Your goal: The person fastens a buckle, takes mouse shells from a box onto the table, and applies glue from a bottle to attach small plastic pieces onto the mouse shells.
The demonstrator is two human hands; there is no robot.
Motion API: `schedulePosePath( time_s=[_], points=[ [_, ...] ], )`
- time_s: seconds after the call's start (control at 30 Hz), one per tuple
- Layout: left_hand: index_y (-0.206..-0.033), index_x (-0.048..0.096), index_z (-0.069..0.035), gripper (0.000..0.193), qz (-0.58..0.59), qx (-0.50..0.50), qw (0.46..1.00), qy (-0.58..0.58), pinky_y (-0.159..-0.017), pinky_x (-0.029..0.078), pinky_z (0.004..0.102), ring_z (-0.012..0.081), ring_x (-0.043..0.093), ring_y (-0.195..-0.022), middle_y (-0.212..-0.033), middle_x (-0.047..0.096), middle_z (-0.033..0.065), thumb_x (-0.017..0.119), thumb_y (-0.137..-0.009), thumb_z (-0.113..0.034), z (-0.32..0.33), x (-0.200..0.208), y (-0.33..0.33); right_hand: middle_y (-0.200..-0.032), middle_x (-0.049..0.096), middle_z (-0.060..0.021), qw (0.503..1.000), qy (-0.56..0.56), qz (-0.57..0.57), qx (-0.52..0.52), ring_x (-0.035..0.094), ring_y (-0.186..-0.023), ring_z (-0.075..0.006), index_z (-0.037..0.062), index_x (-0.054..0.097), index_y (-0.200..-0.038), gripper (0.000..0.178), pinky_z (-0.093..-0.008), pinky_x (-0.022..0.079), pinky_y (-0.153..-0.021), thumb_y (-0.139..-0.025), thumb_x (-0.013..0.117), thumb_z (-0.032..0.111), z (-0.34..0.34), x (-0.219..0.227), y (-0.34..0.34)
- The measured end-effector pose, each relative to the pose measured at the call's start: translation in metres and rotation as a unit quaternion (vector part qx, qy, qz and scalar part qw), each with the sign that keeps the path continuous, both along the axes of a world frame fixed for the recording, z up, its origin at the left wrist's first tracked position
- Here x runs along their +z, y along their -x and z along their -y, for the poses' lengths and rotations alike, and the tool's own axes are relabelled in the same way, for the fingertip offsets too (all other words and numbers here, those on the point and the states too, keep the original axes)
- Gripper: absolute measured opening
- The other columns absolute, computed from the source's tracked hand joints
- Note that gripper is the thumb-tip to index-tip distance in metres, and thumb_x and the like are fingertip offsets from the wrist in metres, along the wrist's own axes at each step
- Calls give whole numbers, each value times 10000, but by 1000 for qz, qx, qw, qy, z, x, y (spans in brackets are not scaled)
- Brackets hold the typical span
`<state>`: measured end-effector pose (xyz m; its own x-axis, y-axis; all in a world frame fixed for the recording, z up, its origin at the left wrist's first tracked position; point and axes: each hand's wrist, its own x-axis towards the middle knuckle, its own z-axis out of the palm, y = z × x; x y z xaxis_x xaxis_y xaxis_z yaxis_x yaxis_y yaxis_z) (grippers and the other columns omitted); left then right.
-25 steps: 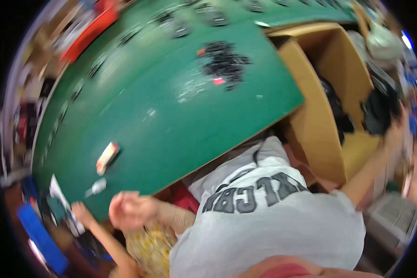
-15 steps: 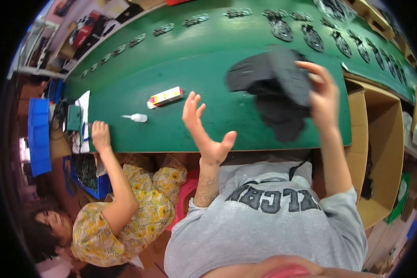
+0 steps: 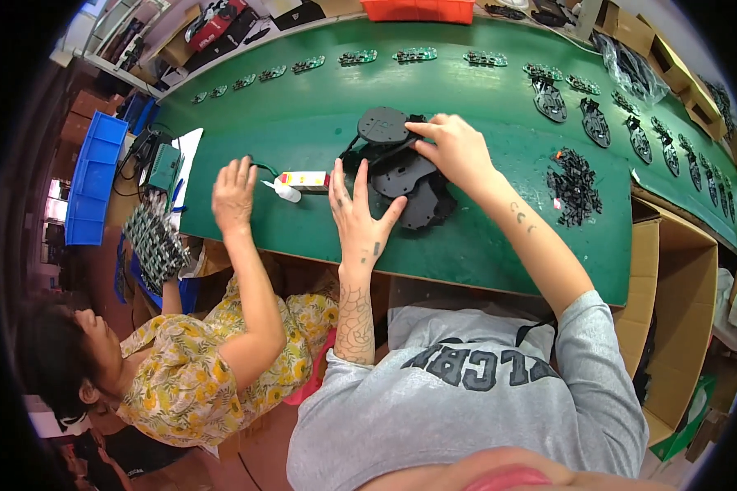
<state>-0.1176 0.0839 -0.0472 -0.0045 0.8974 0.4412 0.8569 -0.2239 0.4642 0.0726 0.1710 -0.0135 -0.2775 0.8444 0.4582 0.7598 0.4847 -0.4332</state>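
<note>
Several black rounded plastic shells (image 3: pixel 418 201) sit in a loose cluster on the green table, partly overlapping, in front of me. My right hand (image 3: pixel 460 154) reaches in from the right, thumb and fingers closed on a black piece at the cluster's far side. Against the left edge of the cluster rests my left hand (image 3: pixel 359 222), its fingers apart and pointing away from me. Its fingertips hide part of the black pieces. A smooth round black disc (image 3: pixel 383 125) with small holes shows at the far end. How the pieces join cannot be made out.
Left of my left hand are a small white-and-yellow box (image 3: pixel 306 181) and a white dropper bottle (image 3: pixel 287 193). A heap of small black parts (image 3: pixel 575 186) lies to the right. Circuit boards (image 3: pixel 415 54) line the far side. A co-worker's hand (image 3: pixel 234 196) is at left; cardboard box (image 3: pixel 671 319) at right.
The black shells have come down from the right onto the table's middle, and my left hand has reached them. The small-parts heap is now visible. The co-worker has lifted a circuit board panel; the bottle sits by the box.
</note>
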Motion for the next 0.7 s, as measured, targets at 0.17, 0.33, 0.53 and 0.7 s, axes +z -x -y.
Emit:
schedulePosePath(
  time_s=[0.17, 0.33, 0.53, 0.7],
  points=[
    [-1167, 648, -53, 401, 95, 0, 988, -121, -1036, 370, 446, 340, 490, -1187, -1269, 552, 144, 701, -839, -276, 3, 4, 12, -1014, 549, -60, 988, -142, -19, 61, 535, -1014, -288, 150, 738, -960, 245, -396, 479, -875, -716, 740, 130, 2, -2, -29],
    [-1199, 607, -34, 363, -66, 135, 985, -81, -950, 442, 438, 357, 488, -1190, -1292, 522, 209, 611, -856, -152, -25, 9, 39, -1143, 604, -72, 981, -144, -80, 104, 564, -1105, -290, 115, 719, -984, 265, -394, 484, -927, -733, 725, 30, 17, -7, -59],
    [-1085, 624, -73, 277, -84, 75, 993, -26, -962, 420, 437, 348, 481, -1119, -1158, 560, 150, 667, -823, -153, -25, 3, 31, -1116, 664, -90, 979, -69, -192, 21, 637, -1033, -259, 56, 699, -1018, 236, -343, 498, -893, -795, 692, -20, 41, -10, -102],
    [-1164, 607, -95, 379, 22, 39, 993, -110, -927, 431, 417, 336, 532, -1038, -1071, 584, 132, 680, -796, -46, -9, -14, 26, -1060, 665, -97, 976, -92, -192, -35, 640, -1007, -253, 53, 703, -1012, 241, -338, 495, -884, -789, 687, -37, 63, -3, -122]
  ],
)
